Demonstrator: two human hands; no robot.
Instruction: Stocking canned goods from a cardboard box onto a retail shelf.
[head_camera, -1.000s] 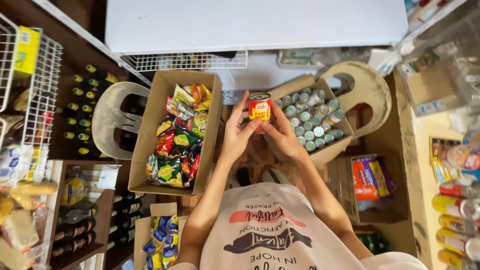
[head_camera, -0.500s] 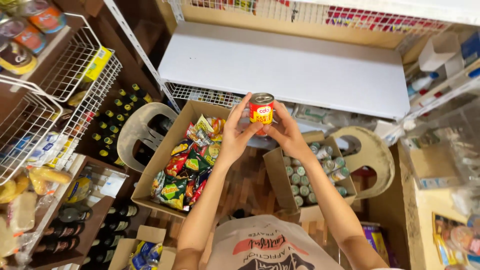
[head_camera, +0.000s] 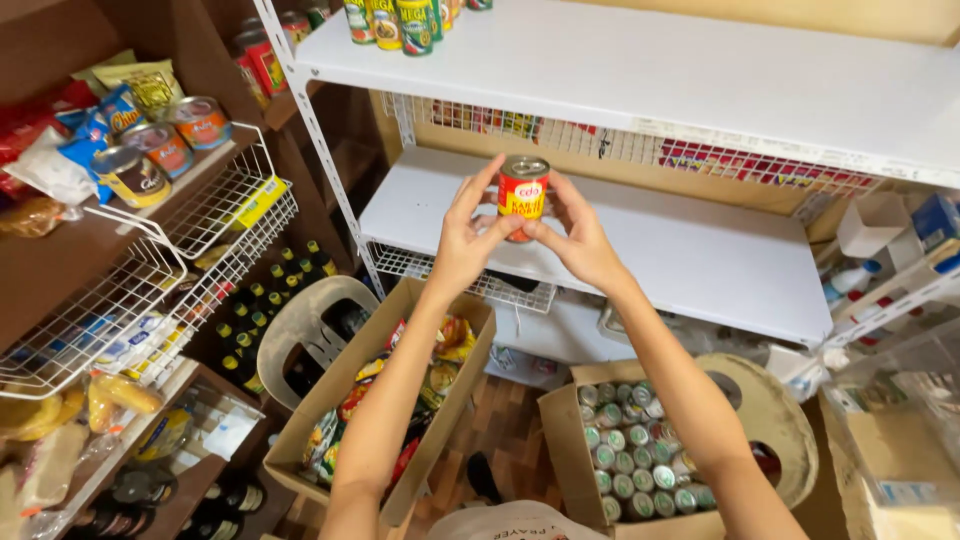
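I see the red can (head_camera: 523, 196) upright (axis 12–6), pinched between left hand (head_camera: 462, 243) at 9 and right hand (head_camera: 580, 240) at 3.

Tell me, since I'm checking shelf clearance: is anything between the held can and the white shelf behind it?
Nothing visible: both hands, left hand and right hand, hold the can before the bare white shelf.

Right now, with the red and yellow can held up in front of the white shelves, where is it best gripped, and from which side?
Grip the can around its cylindrical side wall, from left and right. It stands upright with the silver lid up, and the left hand and right hand already pinch it at the lower sides and base. Its round wall suits opposed fingers; the flat lid gives no purchase.
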